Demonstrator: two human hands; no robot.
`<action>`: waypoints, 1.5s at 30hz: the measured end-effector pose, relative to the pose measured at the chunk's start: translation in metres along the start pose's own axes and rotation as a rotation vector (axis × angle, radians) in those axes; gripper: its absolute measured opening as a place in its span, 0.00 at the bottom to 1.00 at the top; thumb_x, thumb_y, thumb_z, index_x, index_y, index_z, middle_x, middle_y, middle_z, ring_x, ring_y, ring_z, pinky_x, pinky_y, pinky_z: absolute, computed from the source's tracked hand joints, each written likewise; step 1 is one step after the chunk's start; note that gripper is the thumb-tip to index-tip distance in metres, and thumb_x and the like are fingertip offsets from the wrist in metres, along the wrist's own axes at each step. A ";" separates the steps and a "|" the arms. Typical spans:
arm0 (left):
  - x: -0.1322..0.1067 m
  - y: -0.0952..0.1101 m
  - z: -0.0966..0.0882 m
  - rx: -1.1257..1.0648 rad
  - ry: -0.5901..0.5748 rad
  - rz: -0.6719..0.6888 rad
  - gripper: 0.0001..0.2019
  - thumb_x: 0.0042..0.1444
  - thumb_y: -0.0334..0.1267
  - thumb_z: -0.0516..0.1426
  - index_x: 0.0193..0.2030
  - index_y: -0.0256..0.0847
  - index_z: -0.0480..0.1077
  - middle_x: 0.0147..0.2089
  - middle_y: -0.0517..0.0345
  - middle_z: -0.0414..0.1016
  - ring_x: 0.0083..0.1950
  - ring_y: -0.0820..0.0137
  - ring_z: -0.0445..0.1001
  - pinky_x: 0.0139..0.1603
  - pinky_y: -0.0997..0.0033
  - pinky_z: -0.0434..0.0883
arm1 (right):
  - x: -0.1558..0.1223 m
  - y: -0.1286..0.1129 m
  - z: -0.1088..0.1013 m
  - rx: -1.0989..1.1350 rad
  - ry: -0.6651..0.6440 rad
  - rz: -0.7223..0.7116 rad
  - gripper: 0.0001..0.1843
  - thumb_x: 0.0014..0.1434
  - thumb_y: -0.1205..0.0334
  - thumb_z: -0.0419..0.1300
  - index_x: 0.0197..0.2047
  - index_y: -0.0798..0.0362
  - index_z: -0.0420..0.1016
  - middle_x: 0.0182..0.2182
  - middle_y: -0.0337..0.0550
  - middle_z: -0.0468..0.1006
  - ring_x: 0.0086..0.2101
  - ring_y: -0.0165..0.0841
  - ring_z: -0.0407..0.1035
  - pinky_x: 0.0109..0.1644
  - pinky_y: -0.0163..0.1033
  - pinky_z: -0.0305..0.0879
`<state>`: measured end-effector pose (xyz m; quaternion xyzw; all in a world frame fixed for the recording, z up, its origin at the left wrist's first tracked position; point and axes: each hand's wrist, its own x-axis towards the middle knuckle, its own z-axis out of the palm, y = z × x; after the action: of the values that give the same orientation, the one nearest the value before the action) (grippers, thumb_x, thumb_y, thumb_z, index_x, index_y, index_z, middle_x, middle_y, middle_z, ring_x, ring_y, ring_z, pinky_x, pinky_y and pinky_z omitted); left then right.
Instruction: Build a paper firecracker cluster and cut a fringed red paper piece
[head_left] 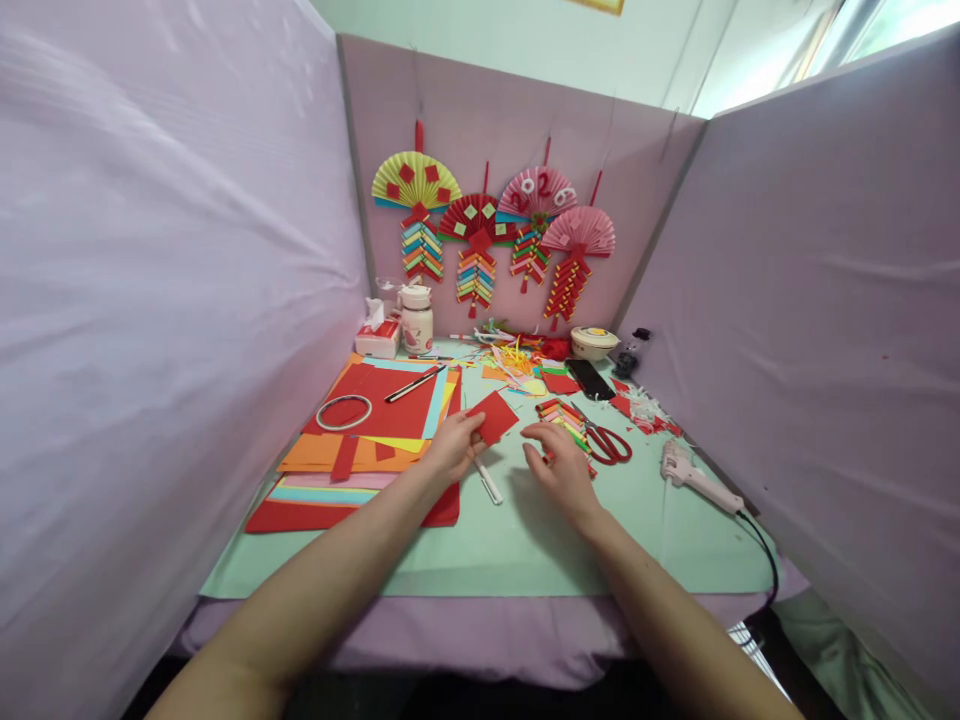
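A small red paper square (498, 418) is pinched at its left edge by my left hand (456, 446), a little above the table. My right hand (561, 468) hovers to its right, thumb and fingers apart, with nothing between them. Partly hidden behind that hand lies a row of rolled paper tubes (564, 416) in several colours. Scissors with red handles (609, 444) rest just right of the tubes. Below the paper square, a white pen (489, 482) lies on the table.
Stacked coloured paper (352, 385), a tape roll (343, 413) and another pen (415, 384) lie to the left. At right are a glue gun (701, 480) with its cord and a black phone (589, 380). Paper scraps, a jar (417, 320) and a lidded bowl (594, 343) stand behind. Fan decorations (577, 235) hang on the back panel.
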<state>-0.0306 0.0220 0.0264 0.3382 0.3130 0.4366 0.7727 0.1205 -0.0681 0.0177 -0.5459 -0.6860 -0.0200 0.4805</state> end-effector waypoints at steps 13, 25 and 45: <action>0.020 0.017 -0.016 -0.166 0.200 0.084 0.04 0.54 0.24 0.56 0.34 0.34 0.70 0.31 0.55 0.78 0.30 0.74 0.77 0.33 0.75 0.76 | 0.009 0.064 -0.055 -0.347 -0.026 0.380 0.13 0.56 0.58 0.54 0.40 0.54 0.76 0.37 0.48 0.78 0.36 0.37 0.71 0.41 0.41 0.64; 0.025 0.020 -0.019 -0.189 0.233 0.092 0.05 0.54 0.22 0.55 0.34 0.33 0.70 0.28 0.54 0.77 0.28 0.73 0.76 0.31 0.75 0.76 | 0.018 0.125 -0.081 -0.718 -0.523 0.695 0.11 0.54 0.59 0.57 0.33 0.57 0.78 0.32 0.53 0.80 0.33 0.36 0.72 0.31 0.35 0.56; 0.010 0.014 -0.013 -0.069 0.117 0.130 0.04 0.50 0.25 0.59 0.34 0.34 0.71 0.32 0.53 0.78 0.31 0.71 0.77 0.34 0.73 0.75 | 0.028 0.022 -0.007 0.686 0.002 0.702 0.20 0.45 0.51 0.66 0.36 0.51 0.64 0.21 0.34 0.71 0.19 0.27 0.63 0.20 0.33 0.58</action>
<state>-0.0426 0.0396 0.0285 0.3049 0.3200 0.5154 0.7342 0.1430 -0.0430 0.0294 -0.5544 -0.4271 0.3701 0.6109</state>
